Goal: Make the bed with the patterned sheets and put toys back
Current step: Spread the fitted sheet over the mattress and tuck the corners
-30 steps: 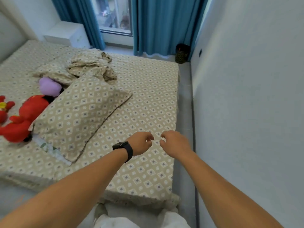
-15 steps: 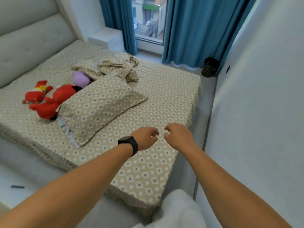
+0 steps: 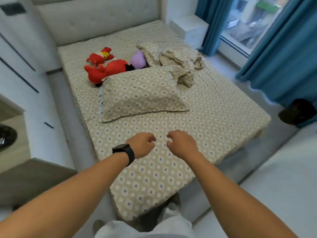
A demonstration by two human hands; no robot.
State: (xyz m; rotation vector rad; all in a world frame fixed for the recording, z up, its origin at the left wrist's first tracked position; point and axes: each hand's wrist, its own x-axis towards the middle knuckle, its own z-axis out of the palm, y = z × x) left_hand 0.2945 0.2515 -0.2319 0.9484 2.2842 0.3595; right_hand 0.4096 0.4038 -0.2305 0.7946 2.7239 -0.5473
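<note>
On the far left I see a white wardrobe [image 3: 25,48] running alongside the bed [image 3: 214,121], which wears a beige patterned fitted sheet [image 3: 154,177] pulled flat over the mattress. Near the padded headboard [image 3: 96,19] lie a small red toy [image 3: 100,56], a larger red toy [image 3: 106,70] and a purple toy [image 3: 138,59], the last two partly tucked behind a patterned pillow [image 3: 142,93] that rests across the middle of the bed. Just right of the toys sits a crumpled patterned sheet [image 3: 178,57], bunched and unspread. Over the bed's foot corner I see my left hand [image 3: 141,144], a black watch [image 3: 124,152] on its wrist, loosely curled and empty; my right hand [image 3: 181,143] hovers close beside it, fingers also curled, gripping nothing. Further right hang blue curtains [image 3: 283,57], with a dark bin [image 3: 298,111] on the floor.
</note>
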